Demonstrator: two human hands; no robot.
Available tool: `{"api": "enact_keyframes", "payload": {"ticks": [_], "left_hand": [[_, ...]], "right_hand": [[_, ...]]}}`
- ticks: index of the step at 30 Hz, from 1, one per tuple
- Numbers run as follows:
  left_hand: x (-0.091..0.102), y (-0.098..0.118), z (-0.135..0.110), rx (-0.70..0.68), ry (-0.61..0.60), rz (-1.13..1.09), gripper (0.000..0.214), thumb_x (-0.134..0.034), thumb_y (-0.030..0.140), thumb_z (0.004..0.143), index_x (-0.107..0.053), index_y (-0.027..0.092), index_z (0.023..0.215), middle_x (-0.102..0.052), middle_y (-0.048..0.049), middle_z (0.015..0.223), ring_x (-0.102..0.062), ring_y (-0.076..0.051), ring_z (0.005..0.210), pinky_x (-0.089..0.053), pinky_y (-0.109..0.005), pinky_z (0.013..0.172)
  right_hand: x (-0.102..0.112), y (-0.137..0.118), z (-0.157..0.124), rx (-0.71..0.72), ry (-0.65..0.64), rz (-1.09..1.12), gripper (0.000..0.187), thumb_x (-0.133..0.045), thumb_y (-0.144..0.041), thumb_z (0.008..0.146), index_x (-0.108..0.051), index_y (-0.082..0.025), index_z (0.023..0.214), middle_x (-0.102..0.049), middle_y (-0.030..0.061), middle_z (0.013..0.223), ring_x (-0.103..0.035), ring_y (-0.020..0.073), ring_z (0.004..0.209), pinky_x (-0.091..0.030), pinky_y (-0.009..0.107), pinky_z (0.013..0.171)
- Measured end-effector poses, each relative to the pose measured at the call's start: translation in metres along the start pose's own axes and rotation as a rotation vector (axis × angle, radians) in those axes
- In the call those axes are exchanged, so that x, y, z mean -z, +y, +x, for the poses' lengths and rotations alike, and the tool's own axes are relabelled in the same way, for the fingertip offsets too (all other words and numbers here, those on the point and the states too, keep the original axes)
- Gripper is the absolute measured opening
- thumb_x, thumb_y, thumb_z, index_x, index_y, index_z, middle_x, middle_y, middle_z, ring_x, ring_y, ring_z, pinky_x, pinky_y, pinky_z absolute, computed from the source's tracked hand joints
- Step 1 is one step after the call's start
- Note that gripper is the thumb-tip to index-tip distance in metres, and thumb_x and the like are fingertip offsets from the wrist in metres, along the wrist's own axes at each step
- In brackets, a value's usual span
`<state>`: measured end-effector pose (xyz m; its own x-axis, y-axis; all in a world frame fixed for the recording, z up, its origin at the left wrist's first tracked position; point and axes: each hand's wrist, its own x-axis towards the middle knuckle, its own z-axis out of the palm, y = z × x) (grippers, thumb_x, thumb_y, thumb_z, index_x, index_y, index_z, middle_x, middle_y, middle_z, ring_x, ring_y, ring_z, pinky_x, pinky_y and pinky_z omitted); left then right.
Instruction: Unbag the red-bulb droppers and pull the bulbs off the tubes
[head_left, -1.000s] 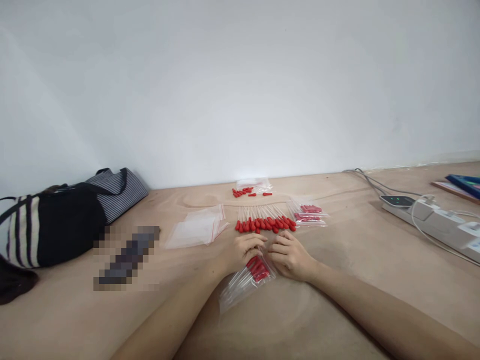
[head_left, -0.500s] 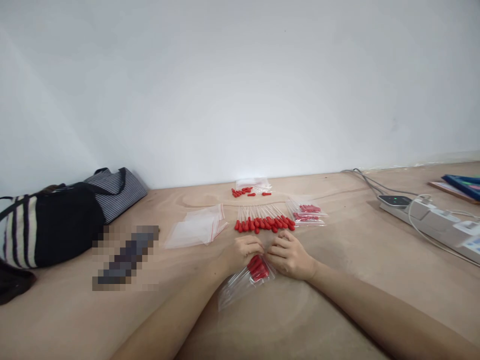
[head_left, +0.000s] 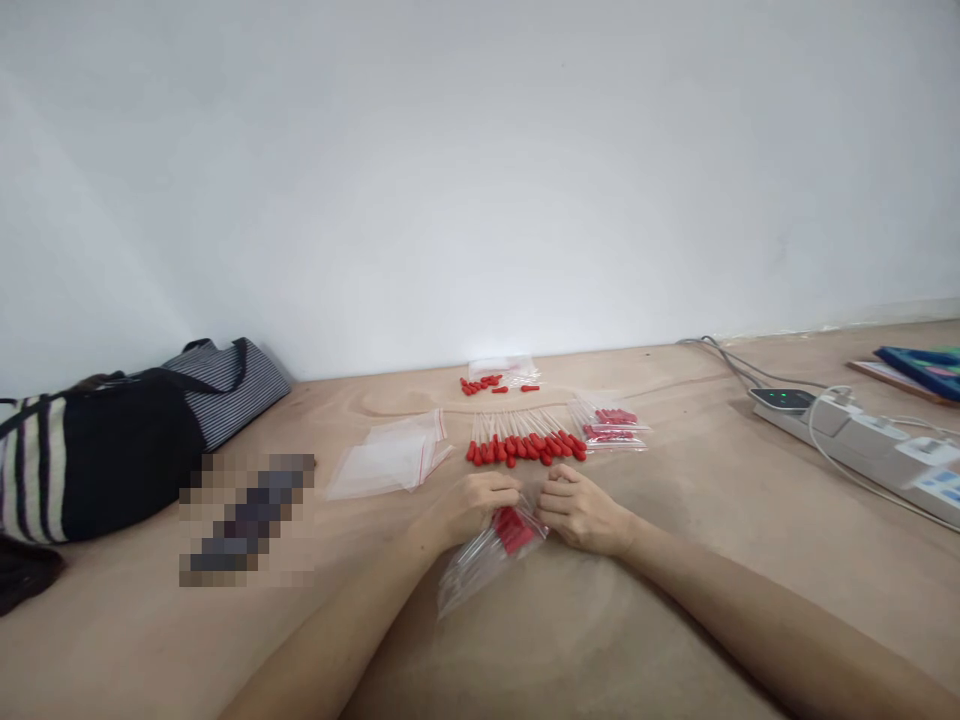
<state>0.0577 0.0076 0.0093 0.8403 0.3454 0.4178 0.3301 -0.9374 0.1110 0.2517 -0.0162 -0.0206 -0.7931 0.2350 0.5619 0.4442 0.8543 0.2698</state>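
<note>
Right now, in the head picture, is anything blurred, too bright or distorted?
Head view: soft, even light, faint shadows under the left hand and right hand; a small bright spot on the wall above the loose red caps; a pixelated patch hides something left of the hands; the bag of red-capped tubes they hold looks sharp.

A packet of droppers (head_left: pixel 487 548) lies on the counter (head_left: pixel 675 600), a row of droppers (head_left: pixel 525 442) just behind it. Empty bags (head_left: pixel 386 462) lie left of the row, filled bags (head_left: pixel 611 425) right, loose caps (head_left: pixel 491 383) behind; a tote (head_left: pixel 112 450) far left, a power strip (head_left: pixel 870 450) far right.
</note>
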Motion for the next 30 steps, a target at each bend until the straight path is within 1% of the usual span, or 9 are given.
{"api": "enact_keyframes", "payload": {"ticks": [2,4,6,8,13,17,22,26,30], "left_hand": [[0.004,0.002,-0.004,0.046,-0.036,-0.058,0.027,-0.034,0.010,0.083,-0.059,0.020,0.079,-0.063,-0.0004,0.092,-0.057,-0.011,0.083,-0.046,-0.021,0.075],[0.009,0.007,-0.013,0.178,-0.073,-0.122,0.024,-0.039,0.017,0.084,-0.055,0.021,0.101,-0.054,-0.0045,0.115,-0.052,-0.015,0.102,-0.044,-0.029,0.086],[0.012,0.016,-0.028,0.333,-0.110,-0.158,0.042,-0.046,0.029,0.083,-0.039,0.023,0.124,-0.039,-0.0079,0.132,-0.040,-0.021,0.118,-0.038,-0.037,0.095],[0.014,0.025,-0.043,0.410,-0.169,-0.170,0.065,-0.050,0.041,0.079,-0.022,0.022,0.134,-0.030,-0.0107,0.138,-0.031,-0.025,0.124,-0.032,-0.042,0.099],[0.018,0.037,-0.060,0.518,-0.261,-0.180,0.072,-0.046,0.046,0.080,-0.011,0.021,0.137,-0.027,-0.0106,0.139,-0.025,-0.028,0.127,-0.025,-0.047,0.102],[0.022,0.034,-0.053,0.518,-0.298,-0.243,0.072,-0.047,0.048,0.079,-0.013,0.021,0.137,-0.029,-0.0107,0.138,-0.026,-0.030,0.126,-0.025,-0.049,0.101],[0.018,0.024,-0.057,0.535,-0.341,-0.321,0.090,-0.057,0.055,0.068,-0.009,0.022,0.137,-0.025,-0.0108,0.140,-0.018,-0.035,0.128,-0.026,-0.053,0.098],[0.013,0.022,-0.061,0.561,-0.327,-0.352,0.088,-0.057,0.054,0.069,-0.011,0.024,0.137,-0.028,-0.0093,0.139,-0.015,-0.034,0.128,-0.025,-0.053,0.099],[0.017,0.024,-0.055,0.609,-0.319,-0.386,0.090,-0.060,0.054,0.066,-0.014,0.023,0.137,-0.036,-0.0080,0.135,-0.018,-0.031,0.128,-0.021,-0.049,0.102]], "right_hand": [[0.006,0.001,-0.003,-0.051,-0.004,0.039,0.031,-0.032,-0.012,0.086,-0.048,-0.018,0.060,-0.047,-0.0011,0.058,-0.037,0.0113,0.062,-0.028,0.028,0.068],[0.011,0.001,-0.005,-0.122,-0.033,0.101,0.023,-0.038,-0.016,0.083,-0.053,-0.018,0.065,-0.050,0.0002,0.062,-0.040,0.0123,0.066,-0.030,0.029,0.069],[0.017,0.000,-0.006,-0.212,-0.070,0.218,0.013,-0.045,-0.021,0.078,-0.058,-0.019,0.075,-0.054,0.0024,0.071,-0.043,0.0139,0.071,-0.031,0.030,0.070],[0.021,-0.001,-0.006,-0.284,-0.096,0.394,0.019,-0.048,-0.024,0.074,-0.060,-0.019,0.088,-0.057,0.0045,0.083,-0.045,0.0154,0.076,-0.034,0.032,0.072],[0.023,-0.001,0.000,-0.408,-0.119,0.827,0.028,-0.036,-0.021,0.083,-0.064,-0.018,0.083,-0.060,0.0051,0.087,-0.052,0.0146,0.082,-0.038,0.032,0.078],[0.018,-0.003,0.005,-0.545,-0.122,0.990,0.022,-0.043,-0.022,0.081,-0.064,-0.017,0.078,-0.062,0.0040,0.080,-0.055,0.0142,0.078,-0.041,0.028,0.072],[0.010,-0.008,0.002,-0.722,-0.152,1.236,0.026,-0.051,-0.030,0.079,-0.061,-0.018,0.099,-0.062,0.0013,0.075,-0.054,0.0119,0.067,-0.042,0.023,0.062],[0.008,-0.010,0.005,-0.817,-0.197,1.250,0.048,-0.063,-0.037,0.068,-0.054,-0.018,0.111,-0.056,-0.0037,0.064,-0.045,0.0074,0.053,-0.036,0.019,0.052],[0.009,-0.012,0.014,-0.730,-0.217,1.129,0.045,-0.068,-0.041,0.062,-0.060,-0.016,0.099,-0.048,-0.0048,0.061,-0.040,0.0068,0.052,-0.033,0.018,0.050]]}}
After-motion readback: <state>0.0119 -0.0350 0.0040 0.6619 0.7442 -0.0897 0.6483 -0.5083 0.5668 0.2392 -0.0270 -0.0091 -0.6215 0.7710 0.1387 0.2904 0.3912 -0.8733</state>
